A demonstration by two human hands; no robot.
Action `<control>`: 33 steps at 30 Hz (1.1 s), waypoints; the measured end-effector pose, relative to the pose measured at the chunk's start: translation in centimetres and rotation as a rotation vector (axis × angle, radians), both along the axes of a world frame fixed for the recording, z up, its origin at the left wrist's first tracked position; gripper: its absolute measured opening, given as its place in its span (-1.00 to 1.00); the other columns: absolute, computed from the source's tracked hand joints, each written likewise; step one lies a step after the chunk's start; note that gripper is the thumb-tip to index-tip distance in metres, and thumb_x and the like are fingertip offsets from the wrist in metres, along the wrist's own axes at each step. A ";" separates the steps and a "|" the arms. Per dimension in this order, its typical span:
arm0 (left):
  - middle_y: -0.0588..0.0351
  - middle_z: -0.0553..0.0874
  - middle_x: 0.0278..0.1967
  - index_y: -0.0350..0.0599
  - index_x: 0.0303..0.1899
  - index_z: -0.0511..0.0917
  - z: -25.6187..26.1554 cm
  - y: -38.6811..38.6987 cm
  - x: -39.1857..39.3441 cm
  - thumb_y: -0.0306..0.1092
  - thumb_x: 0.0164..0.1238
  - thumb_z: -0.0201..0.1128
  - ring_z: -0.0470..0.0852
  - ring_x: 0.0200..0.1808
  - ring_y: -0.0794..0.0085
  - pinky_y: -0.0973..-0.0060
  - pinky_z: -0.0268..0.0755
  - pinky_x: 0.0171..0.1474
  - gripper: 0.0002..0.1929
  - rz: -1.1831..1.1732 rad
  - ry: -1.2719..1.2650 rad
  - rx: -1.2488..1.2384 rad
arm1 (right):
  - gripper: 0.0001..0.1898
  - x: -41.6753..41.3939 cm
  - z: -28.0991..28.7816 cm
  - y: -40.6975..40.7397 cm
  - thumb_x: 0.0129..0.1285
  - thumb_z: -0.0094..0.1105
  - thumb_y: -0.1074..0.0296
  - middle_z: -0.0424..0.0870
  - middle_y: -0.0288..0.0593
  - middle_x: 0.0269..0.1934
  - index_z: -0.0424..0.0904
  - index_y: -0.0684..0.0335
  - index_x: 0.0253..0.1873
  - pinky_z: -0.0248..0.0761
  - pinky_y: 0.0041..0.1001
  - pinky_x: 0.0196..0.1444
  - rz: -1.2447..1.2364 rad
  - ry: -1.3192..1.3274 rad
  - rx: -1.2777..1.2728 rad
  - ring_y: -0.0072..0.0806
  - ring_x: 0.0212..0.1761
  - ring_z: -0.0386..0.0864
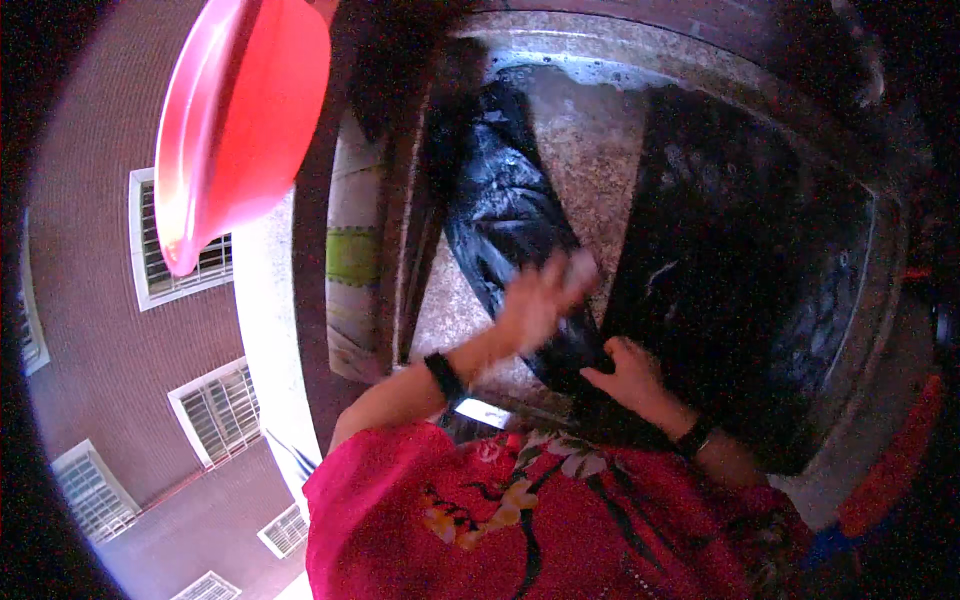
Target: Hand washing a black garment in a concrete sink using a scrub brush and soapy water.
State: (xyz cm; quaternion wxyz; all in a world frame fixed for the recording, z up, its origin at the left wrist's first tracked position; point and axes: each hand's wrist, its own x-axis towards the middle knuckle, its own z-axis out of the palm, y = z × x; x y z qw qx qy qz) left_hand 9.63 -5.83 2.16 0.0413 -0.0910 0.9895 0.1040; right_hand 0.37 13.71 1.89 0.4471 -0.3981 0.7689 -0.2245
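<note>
A long wet strip of black fabric (517,202), part of a garment or cloth, lies across a speckled stone-like washing surface (592,150), with whitish suds on it. Over its lower part is my left hand (551,296), blurred; a pale pinkish patch shows at its fingertips, and whether that is a held thing cannot be told. My right hand (634,379) grips the dark fabric near the lower end of the strip, thumb and forefinger showing, the other fingers hidden. More dark wet fabric (720,247) spreads to the right. Both wrists wear dark bands.
White foam (600,71) lines the far side below the raised rim (675,37). A red plastic object (262,112) hangs at upper left. Beside the basin's left edge is a pale and green surface (352,255). Barred windows (217,412) show beyond a white ledge (270,300). A red object (892,457) stands at lower right.
</note>
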 end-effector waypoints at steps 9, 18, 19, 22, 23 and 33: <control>-0.24 0.27 0.14 0.19 0.23 0.15 3.4 -2.6 -4.5 -0.40 0.12 0.00 0.53 -0.19 -0.06 0.14 0.45 -0.30 -0.43 0.162 -0.239 0.078 | -0.45 -0.1 0.0 0.8 -0.11 0.27 -0.08 0.52 0.06 -0.29 0.39 0.30 -0.20 0.36 -0.22 -0.22 0.022 -0.014 0.040 -0.03 -0.23 0.49; -0.22 0.19 0.19 0.23 0.23 0.12 -0.9 -10.3 -6.9 -0.35 0.20 -0.05 0.48 -0.11 -0.10 0.08 0.40 -0.18 -0.48 0.530 -0.151 -0.056 | -0.31 -0.2 1.5 -1.4 -0.05 0.19 -0.19 0.48 0.20 -0.16 0.37 0.41 -0.07 0.34 -0.20 -0.11 0.114 -0.178 0.306 0.05 -0.11 0.45; -0.23 0.19 0.19 0.22 0.23 0.10 -0.8 -11.4 -7.7 -0.36 0.16 -0.02 0.48 -0.10 -0.10 0.08 0.41 -0.18 -0.44 0.516 -0.202 -0.097 | -0.30 -0.1 1.3 -1.3 -0.05 0.19 -0.18 0.48 0.21 -0.16 0.37 0.42 -0.07 0.33 -0.21 -0.09 0.101 -0.163 0.264 0.05 -0.10 0.44; -0.26 0.21 0.17 0.18 0.24 0.09 -0.1 -7.7 -5.5 -0.45 0.04 0.03 0.53 -0.20 -0.05 0.06 0.43 -0.24 -0.36 0.352 -0.160 -0.040 | -0.30 -0.2 0.1 -0.9 -0.05 0.20 -0.18 0.48 0.21 -0.15 0.37 0.44 -0.07 0.32 -0.21 -0.07 0.058 -0.116 0.136 0.04 -0.09 0.44; -0.29 0.23 0.15 0.18 0.24 0.11 2.6 -4.1 -5.0 -0.46 0.02 0.03 0.55 -0.24 -0.08 0.08 0.45 -0.28 -0.35 0.253 -0.228 0.090 | -0.31 -0.2 -0.2 -0.6 -0.05 0.20 -0.17 0.48 0.21 -0.16 0.37 0.44 -0.08 0.32 -0.21 -0.07 0.033 -0.106 0.110 0.04 -0.09 0.44; -0.21 0.27 0.14 0.29 0.26 0.08 -0.5 -10.3 -1.3 -0.42 0.07 0.03 0.50 -0.19 -0.01 0.11 0.39 -0.21 -0.34 0.428 -0.170 -0.211 | -0.26 0.3 0.0 -1.4 -0.16 0.32 -0.12 0.42 0.22 -0.06 0.36 0.49 -0.06 0.27 -0.26 0.02 0.056 -0.212 0.035 -0.01 0.02 0.38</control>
